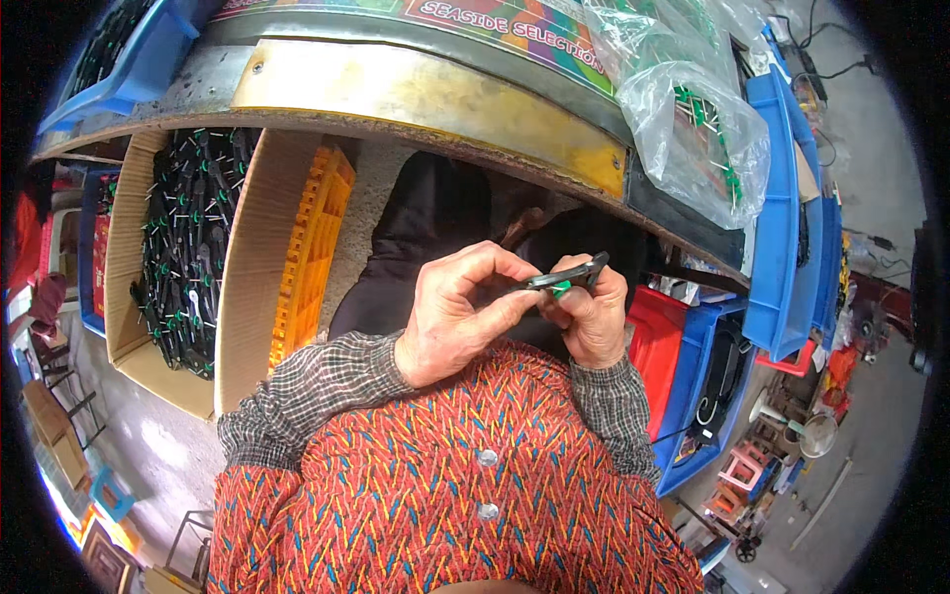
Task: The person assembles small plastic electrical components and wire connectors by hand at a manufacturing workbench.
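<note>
Above my lap, both hands are closed on one small black curved part. Thumb and fingers of my left hand pinch its left end. The fingers of my right hand wrap round its right end, whose dark rounded tip sticks up. Between the hands a small bright green piece shows against the black part; the fingers partly hide how the two meet. To the left, a cardboard box holds many similar-looking black parts with green bits and thin pale pins.
The worktable's metal-faced edge curves across in front of me. A clear plastic bag with green pieces and pins lies on its right. Blue bins stand at the right, another blue bin far left. An orange crate stands beside the box.
</note>
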`<action>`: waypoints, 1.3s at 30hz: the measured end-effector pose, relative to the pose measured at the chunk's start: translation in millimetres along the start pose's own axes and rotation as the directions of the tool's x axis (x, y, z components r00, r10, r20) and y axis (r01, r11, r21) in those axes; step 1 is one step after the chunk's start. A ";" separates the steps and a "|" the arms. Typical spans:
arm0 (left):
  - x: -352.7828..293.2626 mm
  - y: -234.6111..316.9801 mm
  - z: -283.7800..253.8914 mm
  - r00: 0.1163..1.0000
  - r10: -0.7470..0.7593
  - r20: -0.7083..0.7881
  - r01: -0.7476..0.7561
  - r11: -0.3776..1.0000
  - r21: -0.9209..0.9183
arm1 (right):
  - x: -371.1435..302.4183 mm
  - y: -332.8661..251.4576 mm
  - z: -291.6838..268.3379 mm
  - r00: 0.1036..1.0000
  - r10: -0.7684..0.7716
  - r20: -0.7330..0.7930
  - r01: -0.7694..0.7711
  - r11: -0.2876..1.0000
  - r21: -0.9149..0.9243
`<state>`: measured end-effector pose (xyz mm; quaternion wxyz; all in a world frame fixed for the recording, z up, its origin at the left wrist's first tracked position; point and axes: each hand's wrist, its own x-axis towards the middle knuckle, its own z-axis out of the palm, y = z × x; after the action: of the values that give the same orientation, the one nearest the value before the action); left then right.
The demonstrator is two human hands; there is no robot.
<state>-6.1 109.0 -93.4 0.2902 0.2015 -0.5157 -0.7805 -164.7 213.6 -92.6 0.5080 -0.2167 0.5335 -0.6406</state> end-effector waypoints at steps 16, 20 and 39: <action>15.1 -5.5 0.4 0.975 0.223 -0.012 -0.198 0.888 0.415 | 6.1 14.2 -10.8 0.983 0.181 0.031 -0.184 0.977 0.105; 18.7 -12.0 1.1 0.971 0.236 -0.034 -0.202 0.888 0.413 | 11.8 19.2 -17.8 0.981 0.186 0.060 -0.193 0.972 0.137; 27.5 -21.5 -0.4 0.966 0.258 -0.023 -0.219 0.861 0.460 | 18.5 27.0 -26.0 0.990 0.142 -0.010 -0.139 0.980 0.140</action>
<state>-31.7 97.0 -113.9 0.3508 0.2308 -0.6916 -0.5876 -181.9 211.6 -130.6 0.5605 -0.1362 0.5067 -0.6408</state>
